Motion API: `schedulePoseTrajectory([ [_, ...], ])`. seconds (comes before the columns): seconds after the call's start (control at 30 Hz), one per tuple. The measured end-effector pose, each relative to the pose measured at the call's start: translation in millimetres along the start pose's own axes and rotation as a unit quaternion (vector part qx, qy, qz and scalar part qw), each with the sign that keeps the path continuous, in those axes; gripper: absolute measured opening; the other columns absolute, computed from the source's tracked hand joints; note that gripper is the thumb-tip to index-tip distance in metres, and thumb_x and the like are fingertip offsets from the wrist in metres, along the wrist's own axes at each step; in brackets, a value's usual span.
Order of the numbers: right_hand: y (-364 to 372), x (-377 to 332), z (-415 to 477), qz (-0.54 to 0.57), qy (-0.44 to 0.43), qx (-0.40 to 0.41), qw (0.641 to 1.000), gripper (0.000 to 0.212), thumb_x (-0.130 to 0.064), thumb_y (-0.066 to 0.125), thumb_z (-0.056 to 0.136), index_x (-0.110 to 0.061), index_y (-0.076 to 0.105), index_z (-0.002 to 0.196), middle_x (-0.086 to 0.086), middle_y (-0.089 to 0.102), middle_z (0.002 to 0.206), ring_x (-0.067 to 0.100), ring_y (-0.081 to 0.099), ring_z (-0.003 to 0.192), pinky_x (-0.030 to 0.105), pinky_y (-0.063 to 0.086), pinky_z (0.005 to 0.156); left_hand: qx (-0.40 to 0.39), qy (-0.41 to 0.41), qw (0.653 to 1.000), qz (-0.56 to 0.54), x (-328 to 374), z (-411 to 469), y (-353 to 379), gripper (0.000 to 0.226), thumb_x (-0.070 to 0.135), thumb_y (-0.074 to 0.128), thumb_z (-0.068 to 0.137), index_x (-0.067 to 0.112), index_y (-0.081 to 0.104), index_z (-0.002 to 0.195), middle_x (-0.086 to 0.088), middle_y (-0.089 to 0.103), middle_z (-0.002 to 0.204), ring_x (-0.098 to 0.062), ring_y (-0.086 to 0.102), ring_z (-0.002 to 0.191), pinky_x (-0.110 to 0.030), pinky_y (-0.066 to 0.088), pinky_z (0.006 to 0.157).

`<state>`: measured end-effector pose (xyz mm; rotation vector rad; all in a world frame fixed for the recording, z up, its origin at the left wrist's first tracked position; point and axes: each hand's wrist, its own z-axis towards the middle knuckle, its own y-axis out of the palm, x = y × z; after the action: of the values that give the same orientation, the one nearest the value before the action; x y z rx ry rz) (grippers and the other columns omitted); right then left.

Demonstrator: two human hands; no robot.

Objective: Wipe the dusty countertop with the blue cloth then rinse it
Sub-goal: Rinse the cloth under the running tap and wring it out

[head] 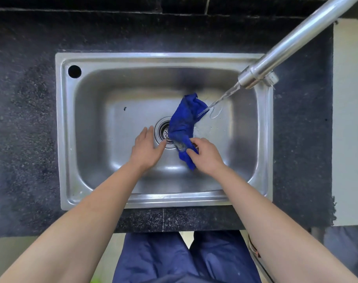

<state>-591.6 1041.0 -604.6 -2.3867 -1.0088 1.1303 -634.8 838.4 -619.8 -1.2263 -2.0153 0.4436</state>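
Observation:
The blue cloth (184, 123) hangs crumpled inside the steel sink (59, 127), stretching from my right hand up toward the tap. My right hand (204, 156) pinches its lower end, fingers curled round the fabric. Water runs from the metal tap (292, 43) and lands on the cloth's upper right edge. My left hand (146, 149) hovers just left of the cloth over the drain (163, 129), fingers straight and spread, holding nothing. The dark speckled countertop (25, 123) surrounds the sink and shows pale dusty patches on the left.
A round black hole (74, 71) sits in the sink's rim at the upper left. A pale wall or panel (351, 119) borders the countertop on the right. Dark tiles (112, 3) run along the back. My blue trousers (184, 260) show below the counter's front edge.

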Motion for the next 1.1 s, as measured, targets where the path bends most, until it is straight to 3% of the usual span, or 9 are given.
schedulePoseTrajectory([
  [0.17, -26, 22, -7, 0.049, 0.057, 0.106, 0.991, 0.027, -0.022, 0.058, 0.093, -0.02, 0.062, 0.12, 0.002, 0.058, 0.112, 0.024, 0.057, 0.104, 0.029, 0.042, 0.088, 0.03, 0.039, 0.998, -0.029, 25, 30, 7, 0.068, 0.041, 0.049, 0.099, 0.013, 0.022, 0.155, -0.011, 0.021, 0.162, -0.028, 0.018, 0.149, -0.041, 0.022, 0.119],
  [0.33, -29, 48, 7, -0.082, 0.085, 0.138, 0.983, 0.056, -0.012, 0.058, 0.092, -0.015, 0.043, 0.146, 0.013, 0.039, 0.144, 0.036, 0.039, 0.126, 0.039, 0.034, 0.11, 0.059, 0.135, 0.989, 0.03, 49, 52, 22, 0.065, 0.031, 0.05, 0.099, 0.017, 0.024, 0.156, -0.006, 0.014, 0.165, -0.03, 0.023, 0.146, -0.044, 0.03, 0.113],
  [0.47, -15, 47, 17, -0.104, 0.029, 0.087, 0.99, 0.059, -0.023, 0.057, 0.096, -0.02, 0.035, 0.151, 0.008, 0.045, 0.144, 0.03, 0.044, 0.129, 0.046, 0.044, 0.102, 0.021, 0.197, 0.976, 0.09, 54, 60, 35, 0.066, 0.023, 0.054, 0.096, 0.018, 0.025, 0.156, -0.008, 0.036, 0.156, -0.035, 0.039, 0.134, -0.042, 0.035, 0.11],
  [0.6, -14, 50, 27, -0.116, 0.063, 0.022, 0.991, 0.041, -0.03, 0.056, 0.098, -0.019, 0.051, 0.137, 0.013, 0.058, 0.125, 0.035, 0.056, 0.114, 0.04, 0.047, 0.089, 0.059, 0.142, 0.98, 0.128, 50, 55, 34, 0.036, 0.024, 0.057, 0.092, 0.017, 0.059, 0.127, -0.012, 0.061, 0.113, -0.034, 0.054, 0.11, -0.039, 0.046, 0.08],
  [0.7, -19, 45, 30, -0.002, 0.078, 0.136, 0.988, 0.024, -0.033, 0.05, 0.101, -0.014, 0.065, 0.104, 0.012, 0.063, 0.103, 0.032, 0.059, 0.098, 0.029, 0.038, 0.077, 0.069, 0.089, 0.99, 0.087, 34, 46, 32, 0.026, 0.033, 0.057, 0.095, 0.017, 0.065, 0.114, -0.008, 0.06, 0.11, -0.029, 0.054, 0.107, -0.035, 0.045, 0.073],
  [0.8, -40, 23, 29, 0.198, 0.108, 0.279, 0.934, 0.024, -0.032, 0.048, 0.103, -0.02, 0.054, 0.083, -0.003, 0.057, 0.083, 0.022, 0.055, 0.084, 0.028, 0.038, 0.076, 0.105, 0.09, 0.99, 0.007, 25, 35, 27, 0.026, 0.038, 0.062, 0.093, 0.015, 0.065, 0.106, -0.007, 0.054, 0.115, -0.025, 0.048, 0.112, -0.033, 0.044, 0.08],
  [0.97, -64, -5, 21, 0.298, 0.019, 0.404, 0.865, 0.009, -0.028, 0.049, 0.103, -0.027, 0.058, 0.105, -0.02, 0.059, 0.09, -0.007, 0.054, 0.078, 0.024, 0.049, 0.082, 0.203, 0.124, 0.944, -0.228, 51, 4, 17, 0.019, 0.032, 0.061, 0.095, 0.017, 0.052, 0.102, 0.005, 0.061, 0.115, -0.017, 0.059, 0.093, -0.029, 0.047, 0.078],
  [1.03, -61, -2, 18, 0.269, -0.006, 0.412, 0.87, 0.014, -0.021, 0.051, 0.101, -0.022, 0.059, 0.112, -0.016, 0.061, 0.101, -0.005, 0.054, 0.082, 0.015, 0.044, 0.082, 0.223, 0.097, 0.936, -0.254, 59, -9, 21, 0.021, 0.031, 0.062, 0.093, 0.021, 0.047, 0.104, 0.008, 0.06, 0.109, -0.014, 0.058, 0.08, -0.024, 0.044, 0.07],
  [1.1, -52, 13, 19, 0.201, 0.023, 0.366, 0.908, 0.028, -0.012, 0.056, 0.095, -0.017, 0.059, 0.122, -0.004, 0.057, 0.113, 0.008, 0.057, 0.093, 0.021, 0.046, 0.09, 0.192, 0.06, 0.96, -0.196, 53, -13, 33, 0.032, 0.029, 0.066, 0.089, 0.02, 0.048, 0.114, 0.006, 0.058, 0.11, -0.015, 0.058, 0.082, -0.029, 0.045, 0.073],
])
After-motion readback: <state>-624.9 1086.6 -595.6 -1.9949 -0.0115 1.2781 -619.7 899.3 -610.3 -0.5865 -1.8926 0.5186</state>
